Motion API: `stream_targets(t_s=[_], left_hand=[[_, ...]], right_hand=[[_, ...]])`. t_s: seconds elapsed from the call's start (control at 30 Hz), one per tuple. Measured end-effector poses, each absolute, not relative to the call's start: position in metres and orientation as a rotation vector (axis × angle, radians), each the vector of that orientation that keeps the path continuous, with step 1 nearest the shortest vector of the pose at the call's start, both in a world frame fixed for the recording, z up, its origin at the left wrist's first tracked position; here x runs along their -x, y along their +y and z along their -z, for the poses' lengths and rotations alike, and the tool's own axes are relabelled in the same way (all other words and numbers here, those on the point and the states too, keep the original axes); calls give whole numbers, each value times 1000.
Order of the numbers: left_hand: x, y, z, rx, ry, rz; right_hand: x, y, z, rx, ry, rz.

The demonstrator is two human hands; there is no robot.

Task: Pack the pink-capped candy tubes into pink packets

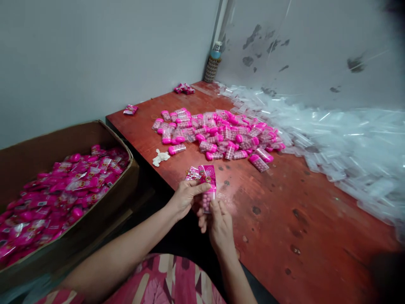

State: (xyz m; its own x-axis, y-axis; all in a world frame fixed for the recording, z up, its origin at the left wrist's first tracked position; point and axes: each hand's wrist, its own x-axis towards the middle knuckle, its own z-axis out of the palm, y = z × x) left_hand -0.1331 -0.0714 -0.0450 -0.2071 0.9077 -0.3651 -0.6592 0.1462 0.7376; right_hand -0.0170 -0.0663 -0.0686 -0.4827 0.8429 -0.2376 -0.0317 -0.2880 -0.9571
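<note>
At the near edge of the table, both hands are closed on a small clear bottle of pink balls (pixel 207 200). Its upper part is inside a pink printed wrapper (pixel 209 171). My left hand (pixel 186 195) pinches the wrapper, thumb lying across its front. Shiny pink-and-silver wrappers (pixel 193 173) stick out behind the left fingers; how they are held is hidden. My right hand (pixel 220 223) grips the bottle's lower end between thumb and fingers. Beyond the hands lies a heap of similar pink-capped bottles (pixel 221 131).
A cardboard box (pixel 134 169) full of wrapped pink packs stands left of the red table (pixel 268 223). Clear plastic sleeves (pixel 348 139) are piled along the right wall. Small pink packets (pixel 130 109), a white crumpled scrap (pixel 160 157) and a drink bottle (pixel 212 67) lie or stand farther back.
</note>
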Motion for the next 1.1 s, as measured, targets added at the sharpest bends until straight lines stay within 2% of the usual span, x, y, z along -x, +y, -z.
stream_targets(t_s=[0.1, 0.2, 0.27, 0.43, 0.63, 0.7, 0.83, 1.1], left_hand=[[135, -72, 44, -403, 1065, -1450], [133, -74, 46, -436, 1084, -1464], [131, -76, 46, -432, 1075, -1484], [129, -79, 44, -447, 1040, -1422], [130, -76, 48, -311, 1024, -1534], [129, -77, 49, -338, 1025, -1503], [127, -83, 49, -472, 938, -1383], [133, -88, 47, -369, 1071, -1449]], right_hand=[[17, -65, 68, 1029, -1270, -1889], [16, -65, 65, 1159, -1452, -1554], [15, -65, 64, 1197, -1505, -1455], [15, -61, 61, 1072, -1348, -1805], [12, -62, 59, 1209, -1691, -1331], [13, -63, 61, 1166, -1627, -1443], [18, -63, 68, 998, -1227, -1871], [11, -66, 66, 854, -1194, -2011]])
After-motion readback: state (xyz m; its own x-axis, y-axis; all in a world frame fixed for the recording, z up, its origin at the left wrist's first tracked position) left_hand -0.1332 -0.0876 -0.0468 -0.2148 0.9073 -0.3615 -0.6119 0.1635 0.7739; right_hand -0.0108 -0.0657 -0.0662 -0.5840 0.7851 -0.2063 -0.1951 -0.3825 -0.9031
